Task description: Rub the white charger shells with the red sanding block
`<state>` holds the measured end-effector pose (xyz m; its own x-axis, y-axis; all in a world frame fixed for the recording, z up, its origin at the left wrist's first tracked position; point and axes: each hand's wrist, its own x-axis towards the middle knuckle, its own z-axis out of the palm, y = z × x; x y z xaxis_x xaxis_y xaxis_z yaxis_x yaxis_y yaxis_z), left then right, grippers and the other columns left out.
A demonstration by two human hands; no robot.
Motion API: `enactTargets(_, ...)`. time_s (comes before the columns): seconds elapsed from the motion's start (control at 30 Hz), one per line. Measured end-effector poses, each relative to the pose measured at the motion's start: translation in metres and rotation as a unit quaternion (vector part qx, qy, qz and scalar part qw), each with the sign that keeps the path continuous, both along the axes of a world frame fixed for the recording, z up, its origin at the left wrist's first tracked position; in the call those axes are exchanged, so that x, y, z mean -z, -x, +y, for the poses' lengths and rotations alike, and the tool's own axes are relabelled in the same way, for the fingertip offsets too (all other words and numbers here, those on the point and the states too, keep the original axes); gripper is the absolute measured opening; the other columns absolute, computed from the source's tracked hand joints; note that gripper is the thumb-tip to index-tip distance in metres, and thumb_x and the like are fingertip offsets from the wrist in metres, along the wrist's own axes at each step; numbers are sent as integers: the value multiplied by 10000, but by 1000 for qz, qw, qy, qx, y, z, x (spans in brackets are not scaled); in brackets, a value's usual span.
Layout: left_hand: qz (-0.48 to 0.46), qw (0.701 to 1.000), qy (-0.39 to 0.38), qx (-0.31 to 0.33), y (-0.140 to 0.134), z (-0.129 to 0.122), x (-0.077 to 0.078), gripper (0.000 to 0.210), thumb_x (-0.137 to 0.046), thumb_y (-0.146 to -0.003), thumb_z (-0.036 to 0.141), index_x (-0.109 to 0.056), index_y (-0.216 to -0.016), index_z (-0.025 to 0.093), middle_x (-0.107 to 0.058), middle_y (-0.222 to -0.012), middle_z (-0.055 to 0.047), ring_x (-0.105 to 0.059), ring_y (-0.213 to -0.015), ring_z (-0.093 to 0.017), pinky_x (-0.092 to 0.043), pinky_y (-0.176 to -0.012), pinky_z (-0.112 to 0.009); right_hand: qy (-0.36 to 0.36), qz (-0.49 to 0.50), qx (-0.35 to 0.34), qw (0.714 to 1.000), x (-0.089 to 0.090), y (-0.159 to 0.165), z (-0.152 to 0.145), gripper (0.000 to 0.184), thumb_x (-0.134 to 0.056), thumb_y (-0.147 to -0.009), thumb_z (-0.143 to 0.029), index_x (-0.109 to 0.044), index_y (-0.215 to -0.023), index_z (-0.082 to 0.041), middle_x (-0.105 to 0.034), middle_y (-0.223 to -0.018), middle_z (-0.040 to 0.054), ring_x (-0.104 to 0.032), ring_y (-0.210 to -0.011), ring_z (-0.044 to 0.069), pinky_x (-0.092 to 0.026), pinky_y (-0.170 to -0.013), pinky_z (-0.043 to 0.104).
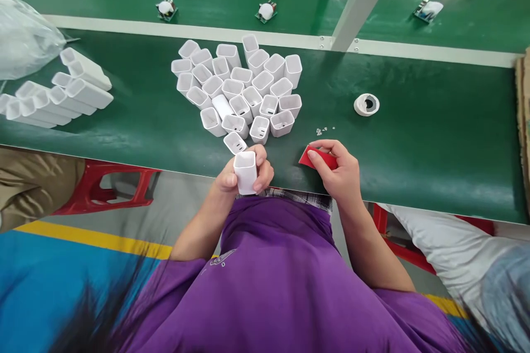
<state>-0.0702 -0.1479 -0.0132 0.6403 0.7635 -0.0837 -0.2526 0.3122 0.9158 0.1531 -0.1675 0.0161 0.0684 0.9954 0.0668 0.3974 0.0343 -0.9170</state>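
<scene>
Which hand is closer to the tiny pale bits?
Right. The right hand is just this side of the pale bits; the left hand is farther away, to the left, around a white case.

red piece (329, 159): partly hidden | plastic bag (27, 38): cut off left

One red piece (328, 159), three circuit boards (265, 11)

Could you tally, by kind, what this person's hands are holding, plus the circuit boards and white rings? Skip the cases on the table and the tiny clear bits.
White case, in the left hand: 1
Red piece, in the right hand: 1
Circuit boards: 3
White ring: 1
Total: 6
</scene>
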Motion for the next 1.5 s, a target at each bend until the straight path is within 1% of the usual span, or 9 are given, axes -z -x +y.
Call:
enactTargets(0.13,-14,999,-27,30,-1,1,3,791,-714,-396,850,-305,-731,263,-489,-457,50,-481,-390,-153,-351,-423,-313,-6,-4,-6,1000,1,0,0,128,-655,-881,-347,-688,-937,-237,-734,-856,18,-647,-739,166,-526,-729,312)
enactTargets(0.3,77,993,-75,46,-2,2,-11,775,-755,-348,864,-428,-695,253,-584,-622,-43,-584,-577,-208,-437,-513,-352,-5,-6,-7,1000,-1,0,-1,126,-648,-895,-349,-684,-943,-238,-747,-881,25,-667,-765,173,-539,-744,318)
enactTargets(0.5,91,989,-119,20,1,-4,-18,592,-836,-505,695,-537,-724,233,-662,-885,-115,-617,-750,-224,-501,-623,-371,-12,-12,-10,1000,-1,-1,0,125,-655,-889,-343,-691,-935,-232,-756,-888,25,-681,-771,179,-548,-747,319)
enactTargets(0.7,16,980,-198,2,2,-4,-19,327,-814,-705,470,-637,-864,247,-683,-1010,-120,-666,-834,-228,-538,-679,-363,-16,-6,-14,1000,0,-1,-1,109,-655,-891,-323,-692,-943,-234,-763,-907,23,-689,-784,176,-547,-763,317)
enactTargets(0.87,84,982,-171,-7,0,-7,-23,461,-786,-674,558,-658,-967,226,-695,-1038,-150,-671,-949,-282,-550,-752,-396,-16,-16,-15,1000,0,-1,-1,100,-650,-888,-316,-692,-937,-239,-767,-904,22,-689,-772,184,-549,-756,328)
enactTargets(1.0,151,974,-169,-17,-9,-14,-25,542,-786,-717,436,-583,-1173,223,-714,-947,-69,-657,-786,-185,-524,-692,-303,-21,-14,-19,1000,0,-1,-1,89,-652,-886,-296,-691,-936,-232,-770,-914,23,-691,-782,179,-546,-766,321)
enactTargets(1.07,206,962,-175,-32,-15,-18,-27,545,-795,-715,396,-562,-1174,218,-709,-901,-23,-615,-678,-131,-484,-618,-245,-24,-12,-22,999,0,-1,-1,88,-647,-887,-282,-692,-940,-227,-770,-927,23,-693,-796,173,-547,-778,312)
enactTargets(1.27,334,917,-212,-59,-28,-25,-33,442,-756,-735,406,-613,-1106,216,-717,-903,19,-640,-726,-130,-503,-693,-243,-40,-20,-31,999,2,-2,0,86,-633,-889,-258,-689,-945,-222,-763,-932,14,-689,-797,161,-550,-777,300)
enactTargets(1.5,344,905,-243,-63,-27,-24,-33,437,-762,-753,421,-620,-1106,207,-717,-885,22,-645,-707,-124,-510,-674,-232,-32,22,-20,999,2,-3,-1,110,-644,-888,-265,-695,-975,-221,-750,-889,6,-662,-745,144,-538,-738,288)
